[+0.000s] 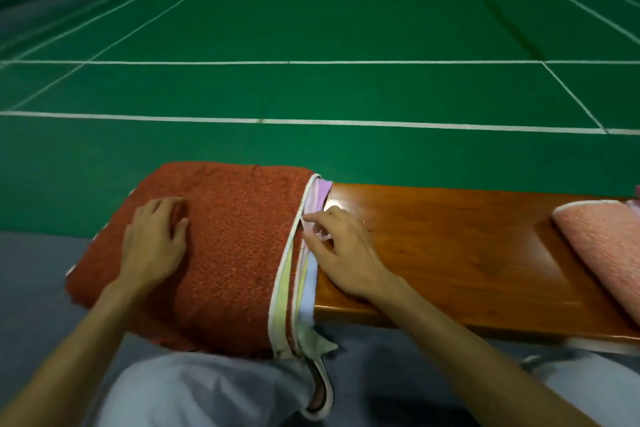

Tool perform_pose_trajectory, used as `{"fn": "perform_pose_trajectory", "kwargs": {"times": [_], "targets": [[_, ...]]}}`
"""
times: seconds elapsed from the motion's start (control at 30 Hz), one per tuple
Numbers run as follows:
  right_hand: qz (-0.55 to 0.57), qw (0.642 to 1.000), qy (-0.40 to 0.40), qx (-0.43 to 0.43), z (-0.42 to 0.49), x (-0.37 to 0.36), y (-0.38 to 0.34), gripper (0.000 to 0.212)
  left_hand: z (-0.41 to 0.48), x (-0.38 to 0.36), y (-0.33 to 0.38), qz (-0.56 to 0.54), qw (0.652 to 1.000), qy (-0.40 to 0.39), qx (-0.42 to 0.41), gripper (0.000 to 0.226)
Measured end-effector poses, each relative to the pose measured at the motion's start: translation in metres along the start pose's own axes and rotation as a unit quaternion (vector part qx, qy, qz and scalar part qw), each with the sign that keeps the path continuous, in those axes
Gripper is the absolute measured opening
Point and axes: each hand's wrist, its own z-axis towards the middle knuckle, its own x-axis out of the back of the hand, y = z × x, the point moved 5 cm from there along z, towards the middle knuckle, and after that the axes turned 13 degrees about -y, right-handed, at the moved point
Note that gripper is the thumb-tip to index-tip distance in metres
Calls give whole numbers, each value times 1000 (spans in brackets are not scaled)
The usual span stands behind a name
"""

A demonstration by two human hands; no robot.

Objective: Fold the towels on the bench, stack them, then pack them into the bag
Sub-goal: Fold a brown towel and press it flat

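Observation:
A rust-red towel [228,246] lies folded over the left end of the wooden bench [450,253], with white trim and pastel striped edges showing along its right side. My left hand [152,243] rests flat on top of the red towel. At that right edge my right hand [343,253] pinches the pale striped hem between thumb and fingers. A pink towel [602,246] lies at the right end of the bench, partly cut off by the frame. No bag is in view.
Beyond the bench stretches a green sports court floor [311,28] with white lines. My knees in grey trousers [207,392] are below the bench's near edge. Bare polished wood separates the two towels.

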Motion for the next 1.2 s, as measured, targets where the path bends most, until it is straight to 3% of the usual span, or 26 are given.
{"fn": "perform_pose_trajectory", "kwargs": {"times": [0.1, 0.23, 0.33, 0.43, 0.57, 0.73, 0.87, 1.0, 1.1, 1.2], "targets": [[96, 992, 47, -74, 16, -17, -12, 27, 2, 12, -39, -16, 996, 47, 75, 36], [106, 971, 111, -185, 27, -23, -16, 29, 1, 27, -54, -87, 984, 88, 129, 26], [112, 965, 120, -205, 33, -26, -20, 15, 3, 29, -50, -106, 981, 92, 135, 9], [111, 966, 130, -196, 31, -23, -26, 12, 0, 32, -40, -129, 976, 108, 137, 7], [140, 973, 138, -121, 27, -4, -30, 13, -11, 50, -16, -138, 974, 151, 93, 9], [292, 947, 121, -65, 12, 30, -27, 14, -18, 74, 22, -137, 976, 161, 46, 11], [535, 831, 126, -89, -10, 60, -7, 23, -13, 89, 71, -139, 973, 179, -44, 8], [576, 778, 235, -91, -35, 122, 42, 26, -8, 57, 147, -172, 970, 118, -127, 6], [523, 792, 273, -156, -59, 149, 98, 30, -13, 3, 200, -162, 974, 41, -155, 6], [427, 833, 270, -227, -85, 156, 158, 19, -22, -50, 238, -124, 974, -2, -187, 6]]}}
